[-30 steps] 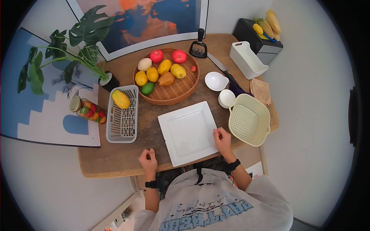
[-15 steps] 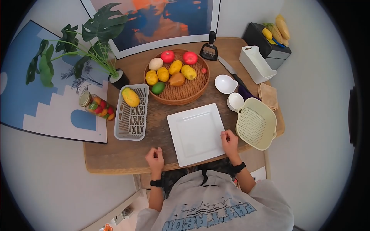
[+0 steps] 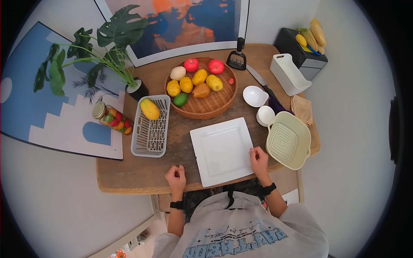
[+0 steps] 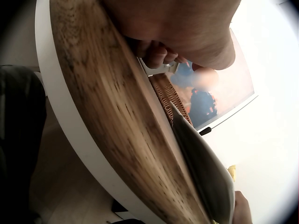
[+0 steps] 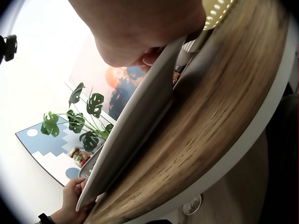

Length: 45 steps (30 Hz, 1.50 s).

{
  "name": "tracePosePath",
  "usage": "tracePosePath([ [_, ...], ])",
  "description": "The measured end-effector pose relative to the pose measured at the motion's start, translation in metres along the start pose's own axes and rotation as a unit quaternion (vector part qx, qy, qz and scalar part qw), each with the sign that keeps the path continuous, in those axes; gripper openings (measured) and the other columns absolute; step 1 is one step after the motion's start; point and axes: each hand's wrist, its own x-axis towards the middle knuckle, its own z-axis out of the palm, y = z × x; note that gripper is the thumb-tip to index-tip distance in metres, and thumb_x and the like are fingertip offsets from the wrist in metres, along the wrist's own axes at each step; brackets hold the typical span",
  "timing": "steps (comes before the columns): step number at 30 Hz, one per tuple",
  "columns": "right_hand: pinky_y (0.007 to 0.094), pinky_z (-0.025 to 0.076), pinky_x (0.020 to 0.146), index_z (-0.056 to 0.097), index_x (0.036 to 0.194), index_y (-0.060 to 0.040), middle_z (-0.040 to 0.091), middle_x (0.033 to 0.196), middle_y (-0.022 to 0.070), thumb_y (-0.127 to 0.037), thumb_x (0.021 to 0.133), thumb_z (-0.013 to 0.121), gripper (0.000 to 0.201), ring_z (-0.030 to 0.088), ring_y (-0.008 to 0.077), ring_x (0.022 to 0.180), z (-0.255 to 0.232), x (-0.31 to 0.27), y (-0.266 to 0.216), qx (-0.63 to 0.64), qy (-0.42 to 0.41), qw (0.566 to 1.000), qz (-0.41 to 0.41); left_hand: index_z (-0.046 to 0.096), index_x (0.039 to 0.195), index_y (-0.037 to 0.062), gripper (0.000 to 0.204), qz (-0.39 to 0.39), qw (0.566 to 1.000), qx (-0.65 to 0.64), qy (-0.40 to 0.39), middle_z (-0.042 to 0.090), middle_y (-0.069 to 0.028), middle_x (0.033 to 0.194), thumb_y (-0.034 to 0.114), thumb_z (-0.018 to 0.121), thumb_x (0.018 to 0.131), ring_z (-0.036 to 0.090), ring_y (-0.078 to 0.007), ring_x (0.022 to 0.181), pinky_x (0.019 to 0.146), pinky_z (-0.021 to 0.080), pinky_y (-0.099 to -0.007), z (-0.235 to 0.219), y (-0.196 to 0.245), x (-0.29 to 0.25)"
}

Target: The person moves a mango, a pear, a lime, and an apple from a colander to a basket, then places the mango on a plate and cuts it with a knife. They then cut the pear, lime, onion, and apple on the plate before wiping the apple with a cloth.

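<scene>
A white square plate (image 3: 223, 151) lies near the front edge of the table. At its right rim rests my right hand (image 3: 259, 162), fingers loosely curled and holding nothing, overlapping the rim in the head view. The right wrist view shows the plate (image 5: 135, 116) edge-on, just under that hand (image 5: 149, 32). My left hand (image 3: 176, 178) is by the table's front edge, left of the plate and apart from it. Its fingers (image 4: 156, 57) are loosely curled with nothing in them.
Behind the plate stands a wicker basket (image 3: 200, 112) of fruit. To its left is a grey basket (image 3: 149, 150) with a yellow fruit. Right of the plate are a cream colander (image 3: 286, 142), white bowls (image 3: 266, 116) and a knife (image 3: 257, 76). A jar (image 3: 112, 118) and potted plant (image 3: 137, 89) stand left.
The head view has shifted, so the whole scene sits farther right in it. Both hands keep their places against the table and the plate.
</scene>
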Motion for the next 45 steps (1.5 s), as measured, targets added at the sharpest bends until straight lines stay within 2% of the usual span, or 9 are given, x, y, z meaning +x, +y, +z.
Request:
tracePosePath([
  [7, 0.0220, 0.036, 0.051, 0.059, 0.079, -0.0007, 0.049, 0.061, -0.0045, -0.013, 0.099, 0.063, 0.024, 0.042, 0.0022, 0.057, -0.001, 0.000, 0.001, 0.000, -0.008, 1.000, 0.012, 0.041, 0.065, 0.0040, 0.042, -0.003, 1.000, -0.003, 0.001, 0.035, 0.0042, 0.057, 0.016, 0.066, 0.096, 0.031, -0.0051, 0.056, 0.048, 0.025, -0.0276, 0.000, 0.004, 0.001],
  [10, 0.0250, 0.037, 0.050, 0.057, 0.079, 0.0013, 0.049, 0.058, 0.0003, -0.011, 0.098, 0.064, 0.024, 0.042, 0.0046, 0.055, -0.002, 0.000, -0.002, -0.005, -0.007, 1.000, 0.016, 0.040, 0.064, 0.0041, 0.042, -0.005, 1.000, -0.005, -0.001, 0.035, 0.0037, 0.057, 0.016, 0.067, 0.096, 0.031, -0.0054, 0.056, 0.049, 0.025, -0.0277, 0.001, 0.004, 0.000],
  [15, 0.0256, 0.037, 0.049, 0.057, 0.079, 0.0013, 0.049, 0.058, 0.0008, -0.012, 0.098, 0.064, 0.024, 0.041, 0.0049, 0.055, -0.002, 0.000, -0.003, -0.004, -0.005, 1.000, 0.009, 0.043, 0.062, 0.0031, 0.041, -0.006, 1.000, 0.003, 0.006, 0.039, -0.0012, 0.052, 0.013, 0.069, 0.092, 0.035, -0.0091, 0.049, 0.047, 0.028, -0.0298, 0.000, 0.005, 0.002],
  [24, 0.0257, 0.037, 0.049, 0.056, 0.078, 0.0006, 0.049, 0.057, 0.0010, -0.011, 0.098, 0.064, 0.025, 0.042, 0.0052, 0.054, -0.002, 0.000, 0.000, -0.002, -0.005, 1.000, 0.000, 0.043, 0.062, 0.0028, 0.041, -0.005, 1.000, 0.011, 0.005, 0.039, -0.0028, 0.052, 0.013, 0.068, 0.092, 0.036, -0.0112, 0.049, 0.047, 0.030, -0.0315, 0.000, 0.006, 0.001],
  [45, 0.0246, 0.038, 0.050, 0.058, 0.079, 0.0004, 0.053, 0.058, 0.0011, -0.011, 0.098, 0.064, 0.023, 0.044, 0.0046, 0.055, -0.002, 0.000, 0.003, 0.005, 0.001, 1.000, 0.003, 0.043, 0.062, 0.0024, 0.040, 0.000, 1.000, 0.012, 0.010, 0.039, -0.0028, 0.052, 0.011, 0.069, 0.091, 0.037, -0.0102, 0.049, 0.047, 0.030, -0.0304, 0.001, 0.008, 0.001],
])
